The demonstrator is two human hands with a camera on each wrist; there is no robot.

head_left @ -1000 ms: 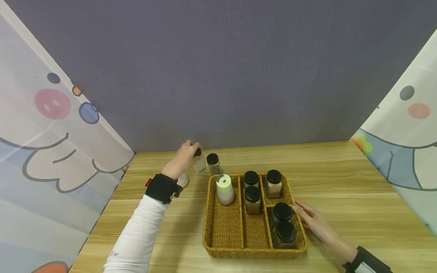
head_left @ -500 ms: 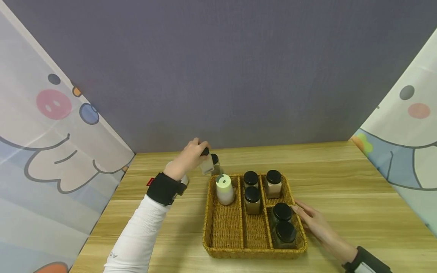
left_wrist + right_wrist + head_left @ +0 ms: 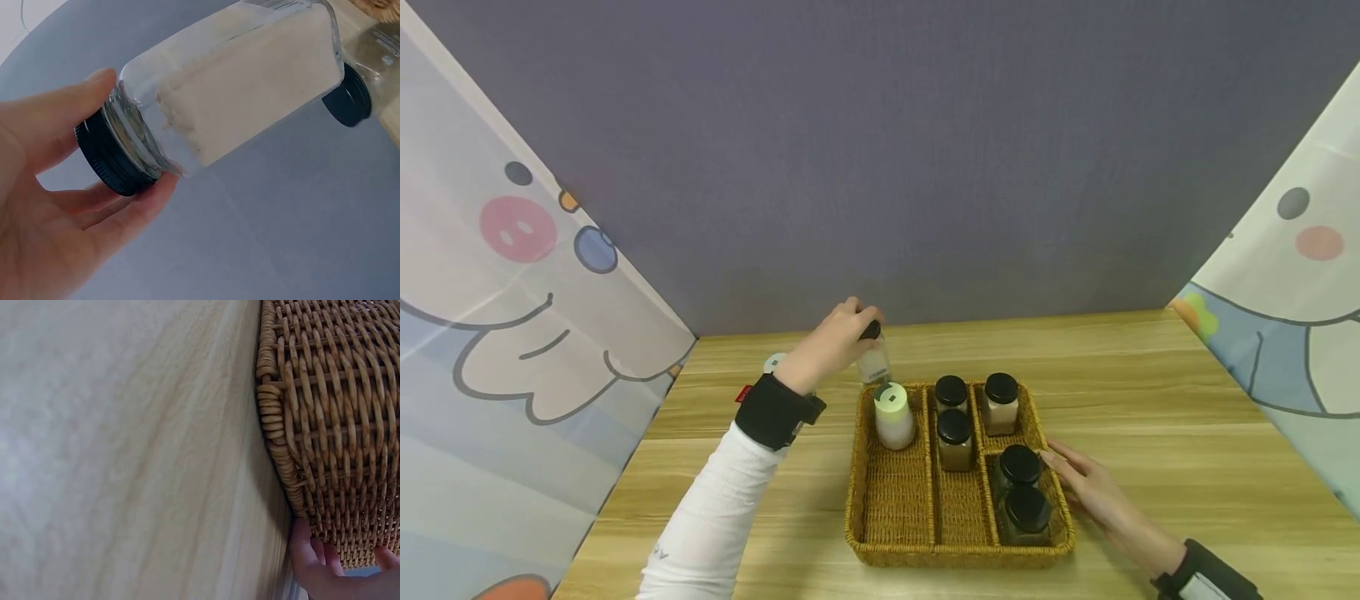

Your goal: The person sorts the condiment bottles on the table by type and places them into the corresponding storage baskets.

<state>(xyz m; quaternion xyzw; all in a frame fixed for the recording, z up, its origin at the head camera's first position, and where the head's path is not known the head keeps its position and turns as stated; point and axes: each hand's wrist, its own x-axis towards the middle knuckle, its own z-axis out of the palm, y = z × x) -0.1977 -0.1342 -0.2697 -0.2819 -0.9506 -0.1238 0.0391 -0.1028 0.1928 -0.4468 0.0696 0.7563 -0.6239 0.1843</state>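
My left hand [image 3: 850, 333] grips a square glass jar of white powder [image 3: 875, 362] by its black lid, holding it in the air just beyond the far left corner of the wicker basket [image 3: 891, 508]. The left wrist view shows the jar [image 3: 250, 94] tilted, with my thumb and fingers [image 3: 69, 181] around the lid. A second clear jar [image 3: 369, 62] stands just behind it. My right hand [image 3: 1086, 483] lies flat on the table with straight fingers [image 3: 312, 562] against the basket's right wall [image 3: 337, 425].
In the basket stand a white bottle with a pale green cap [image 3: 893, 415], two black-lidded jars [image 3: 955, 437] in the middle lane and three [image 3: 1020, 467] on the right. A small white bottle [image 3: 773, 363] stands on the wooden table behind my left wrist.
My left hand has lifted the white-powder jar off the table and carried it right, towards the basket's far left corner. The small white bottle behind the wrist now shows. The right hand stayed put.
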